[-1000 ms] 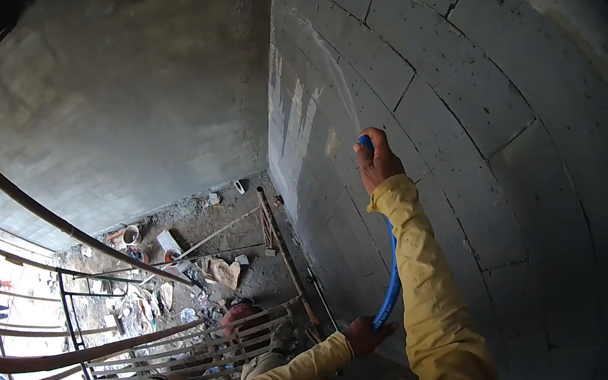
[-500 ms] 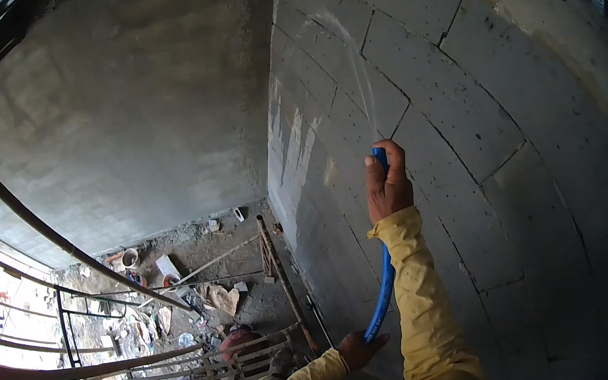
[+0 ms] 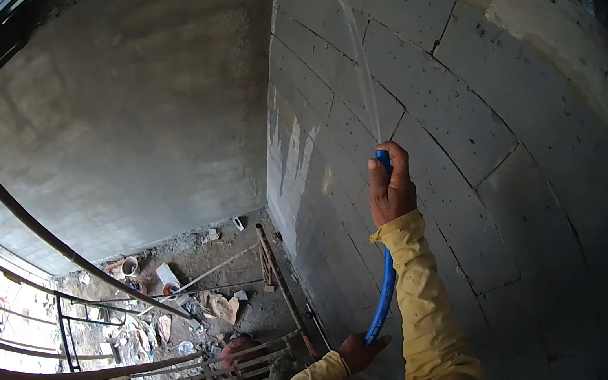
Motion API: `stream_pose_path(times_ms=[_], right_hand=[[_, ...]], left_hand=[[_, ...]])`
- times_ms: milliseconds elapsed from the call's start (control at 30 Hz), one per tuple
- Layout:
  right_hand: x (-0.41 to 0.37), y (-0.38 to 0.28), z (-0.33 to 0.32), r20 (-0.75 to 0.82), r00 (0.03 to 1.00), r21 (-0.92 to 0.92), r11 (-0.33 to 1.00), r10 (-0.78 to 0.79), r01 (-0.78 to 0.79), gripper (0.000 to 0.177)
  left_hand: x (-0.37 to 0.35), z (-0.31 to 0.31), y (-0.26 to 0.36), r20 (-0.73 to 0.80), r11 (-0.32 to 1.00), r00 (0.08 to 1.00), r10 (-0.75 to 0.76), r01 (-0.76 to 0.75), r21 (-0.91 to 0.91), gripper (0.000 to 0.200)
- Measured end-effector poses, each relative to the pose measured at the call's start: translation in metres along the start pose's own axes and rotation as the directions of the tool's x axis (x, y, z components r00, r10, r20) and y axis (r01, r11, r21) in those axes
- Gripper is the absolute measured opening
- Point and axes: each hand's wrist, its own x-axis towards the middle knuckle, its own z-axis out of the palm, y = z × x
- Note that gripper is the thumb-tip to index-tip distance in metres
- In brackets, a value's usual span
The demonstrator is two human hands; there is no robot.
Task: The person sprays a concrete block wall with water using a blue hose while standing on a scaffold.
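My right hand [image 3: 392, 190] grips a blue hose [image 3: 387, 295] close to its open end, with the end pointing up and away from me. A jet of water [image 3: 361, 61] leaves the hose and arcs onto the upper part of the grey block wall [image 3: 478, 234]. Lower down, my left hand [image 3: 361, 351] is closed around the same hose, its fingers partly hidden. Both arms wear yellow sleeves. Dark joints run between the wall's large blocks, and the wall's upper edge carries a rough mortar band [image 3: 529, 3].
A plain grey wall [image 3: 134, 121] meets the block wall at a corner. To the left are scaffold poles [image 3: 28, 206] and a slatted platform [image 3: 189, 371]. On the floor below lie a bucket [image 3: 130, 266], torn paper [image 3: 219, 307] and rubble. A pole [image 3: 285, 288] leans near the block wall.
The water jet now reaches higher up the wall, near the top corner. My view has shifted slightly; both hands keep their hold on the hose.
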Motion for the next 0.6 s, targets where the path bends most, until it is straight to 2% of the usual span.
stream_pose_path(times_ms=[267, 600], right_hand=[[-0.003, -0.004, -0.005, -0.007, 1.000, -0.015, 1.000, -0.024, 0.024, 0.031], [-0.006, -0.011, -0.012, 0.039, 0.999, -0.045, 0.999, 0.019, -0.018, 0.029]], left_hand=[[-0.003, 0.006, -0.001, -0.007, 1.000, 1.000, 0.004, -0.004, 0.000, 0.052], [-0.004, 0.012, -0.003, -0.004, 0.999, 0.999, 0.035, -0.035, -0.009, 0.052]])
